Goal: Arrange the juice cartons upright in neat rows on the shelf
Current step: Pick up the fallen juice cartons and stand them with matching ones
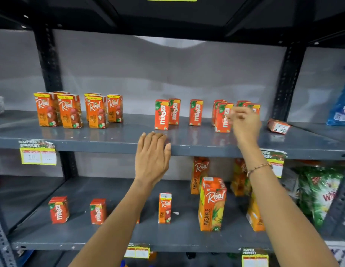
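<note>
Grey steel shelf (110, 140) edge: my left hand (151, 160) lies flat on it, open and empty. Beyond, right hand (245, 123), blurred, fingers (232, 116) curled at upright Maaza cartons (222, 118); grip unclear. One carton (278, 126) lies toppled. A careless nudge risks knocking neighbours over.

L hand (153, 155) flat, fingers together, R hand (245, 122) blurred, fingers curled
</note>
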Available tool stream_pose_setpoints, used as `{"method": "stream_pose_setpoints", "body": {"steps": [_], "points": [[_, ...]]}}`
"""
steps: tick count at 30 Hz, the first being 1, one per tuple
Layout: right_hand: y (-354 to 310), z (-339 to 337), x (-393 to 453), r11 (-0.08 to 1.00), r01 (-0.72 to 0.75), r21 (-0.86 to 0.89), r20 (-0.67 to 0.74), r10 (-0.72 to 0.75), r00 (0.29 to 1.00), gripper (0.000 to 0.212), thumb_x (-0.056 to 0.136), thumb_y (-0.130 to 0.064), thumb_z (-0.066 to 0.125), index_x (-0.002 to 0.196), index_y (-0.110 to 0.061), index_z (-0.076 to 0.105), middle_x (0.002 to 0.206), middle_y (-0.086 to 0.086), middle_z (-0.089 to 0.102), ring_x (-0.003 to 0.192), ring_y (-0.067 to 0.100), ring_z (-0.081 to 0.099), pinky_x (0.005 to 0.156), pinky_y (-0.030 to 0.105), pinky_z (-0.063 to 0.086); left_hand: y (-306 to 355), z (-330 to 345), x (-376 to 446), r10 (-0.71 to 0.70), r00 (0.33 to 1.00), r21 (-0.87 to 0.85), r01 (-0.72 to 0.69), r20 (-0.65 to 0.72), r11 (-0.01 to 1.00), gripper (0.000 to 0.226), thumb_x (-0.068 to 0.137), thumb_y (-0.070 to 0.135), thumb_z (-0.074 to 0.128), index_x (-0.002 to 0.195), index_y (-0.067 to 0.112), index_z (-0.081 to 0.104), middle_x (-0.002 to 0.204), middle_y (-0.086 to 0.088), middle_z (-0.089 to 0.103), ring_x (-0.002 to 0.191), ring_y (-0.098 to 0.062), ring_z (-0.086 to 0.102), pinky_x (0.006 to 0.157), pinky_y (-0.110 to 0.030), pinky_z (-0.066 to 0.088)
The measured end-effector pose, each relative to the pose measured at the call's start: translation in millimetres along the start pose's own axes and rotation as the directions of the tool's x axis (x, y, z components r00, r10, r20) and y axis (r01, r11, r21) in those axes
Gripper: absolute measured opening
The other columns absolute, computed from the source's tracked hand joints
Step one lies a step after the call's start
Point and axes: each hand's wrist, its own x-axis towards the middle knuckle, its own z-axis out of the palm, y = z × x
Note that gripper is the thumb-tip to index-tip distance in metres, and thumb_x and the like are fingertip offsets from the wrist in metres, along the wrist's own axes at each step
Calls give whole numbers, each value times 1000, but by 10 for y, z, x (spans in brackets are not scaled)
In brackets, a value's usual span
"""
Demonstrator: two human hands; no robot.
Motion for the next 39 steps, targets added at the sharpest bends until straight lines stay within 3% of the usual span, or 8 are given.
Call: {"method": "stream_pose_setpoints", "body": {"steps": [4,8,14,22,30,33,36,39], "points": [[322,-682,429,949,-287,-132,-279,242,929,28,84,-11,55,104,-2,72,111,20,70,109,35,63,89,32,48,595,186,40,43,998,-62,-40,40,997,45,99,34,25,109,13,63,111,-4,66,109,-23,59,108,-41,32],[613,-1101,780,852,-459,-250,-280,390,877,46,90,-23,56,125,7,53,134,24,55,127,37,50,103,38,39,940,324,58,13,998,-56,-10,58,998,52,100,36,16,109,14,63,111,-4,66,109,-23,60,108,-42,27],[733,-1195,1043,827,-454,-331,-108,444,889,54,91,-37,53,122,7,54,124,19,61,121,35,55,102,38,42,914,404,56,39,999,8,-39,20,999,38,98,30,30,106,12,63,108,-6,65,100,-25,60,95,-40,35],[751,-1149,1074,812,-462,-356,-83,465,881,54,78,-19,75,123,1,52,130,19,58,120,32,57,101,38,47,942,446,49,36,996,23,-34,-84,999,37,97,28,32,103,10,64,105,-8,67,98,-26,61,95,-40,34],[815,-1182,1116,826,-487,-284,10,510,860,71,69,-9,81,128,0,43,124,13,61,115,28,60,99,37,49,915,394,60,56,998,32,-55,-28,998,37,97,29,33,105,11,64,106,-7,67,98,-25,61,94,-39,35],[697,-1183,915,871,-454,-186,106,477,872,58,70,1,76,122,2,50,116,13,64,110,25,61,98,44,50,813,328,71,125,992,22,-124,-4,992,40,97,30,31,108,10,64,109,-7,67,100,-25,63,94,-37,39],[334,-1063,399,909,-384,-162,268,415,870,36,74,-2,75,105,-9,58,108,4,66,101,20,61,96,38,49,555,239,63,83,996,24,-83,-11,996,41,97,32,31,110,9,63,111,-9,66,105,-27,61,98,-38,36],[34,-727,-36,950,-276,-150,455,314,834,50,74,-4,76,119,-10,56,106,1,61,103,19,58,99,35,45,168,149,11,-10,1000,42,12,-27,999,41,98,32,29,107,10,61,110,-10,65,105,-28,60,101,-39,34]]}}
